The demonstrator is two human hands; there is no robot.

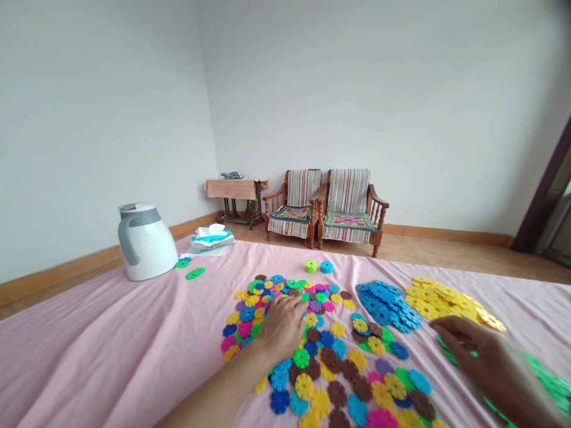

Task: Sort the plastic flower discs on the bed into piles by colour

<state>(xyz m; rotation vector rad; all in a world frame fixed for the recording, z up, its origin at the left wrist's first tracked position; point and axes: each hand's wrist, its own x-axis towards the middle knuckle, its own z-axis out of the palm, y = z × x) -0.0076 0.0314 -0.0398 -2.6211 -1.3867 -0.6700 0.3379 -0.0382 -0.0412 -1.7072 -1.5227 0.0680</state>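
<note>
My left hand point(284, 324) reaches palm down over a spread of mixed flower-shaped plastic discs point(331, 359) in brown, blue, yellow, green, pink and purple. Its fingers are a little apart and bent onto the discs, which hide the tips. At the right, my right hand point(484, 359) is over a pile of green discs point(546, 377), slightly blurred. Its fingers are curled in toward the thumb, and what they hold, if anything, is hidden. Just beyond it lie a yellow disc pile point(446, 300) and a blue disc pile point(387, 304).
Small stacks of lime discs point(311, 266) and blue discs point(326, 267) stand behind the spread. Left are a white-and-grey jug point(149, 244), a tissue box point(212, 241) and a few green discs point(195, 273). Pink cloth point(134, 351) covers the surface. Two wooden armchairs point(350, 223) stand beyond.
</note>
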